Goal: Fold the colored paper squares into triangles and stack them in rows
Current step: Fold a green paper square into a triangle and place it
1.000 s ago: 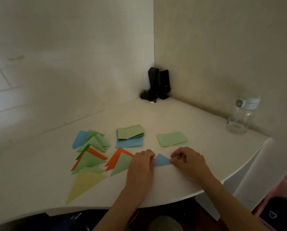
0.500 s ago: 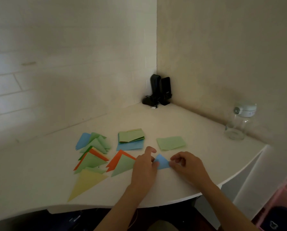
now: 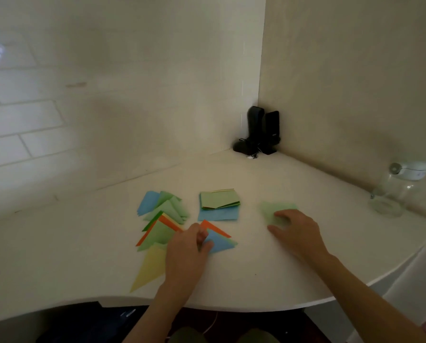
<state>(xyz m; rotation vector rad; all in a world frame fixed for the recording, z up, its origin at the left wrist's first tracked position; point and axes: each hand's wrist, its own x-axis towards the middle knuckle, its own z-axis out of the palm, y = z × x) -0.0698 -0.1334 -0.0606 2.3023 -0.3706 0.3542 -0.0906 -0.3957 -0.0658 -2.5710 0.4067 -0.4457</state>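
My left hand [image 3: 186, 251] pinches a folded blue triangle [image 3: 219, 242] that lies on top of the orange and green triangles [image 3: 216, 229]. Further right, my right hand [image 3: 294, 230] rests with curled fingers on a light green paper square [image 3: 272, 211]; the sheet looks blurred and slightly lifted. A stack of unfolded squares [image 3: 219, 204], green over blue, sits behind the triangles. More folded triangles lie to the left: a blue and green pile [image 3: 162, 204], an orange and green pile [image 3: 157, 232] and a yellow triangle [image 3: 151, 268].
The white corner desk [image 3: 256, 276] curves along its front edge. Black speakers [image 3: 261, 131] stand in the far corner against the walls. A clear glass jar with a white lid [image 3: 400, 188] stands at the right by the wall.
My left hand carried the blue triangle left onto the orange and green triangles. My right hand let go of it and moved up right onto the light green square.
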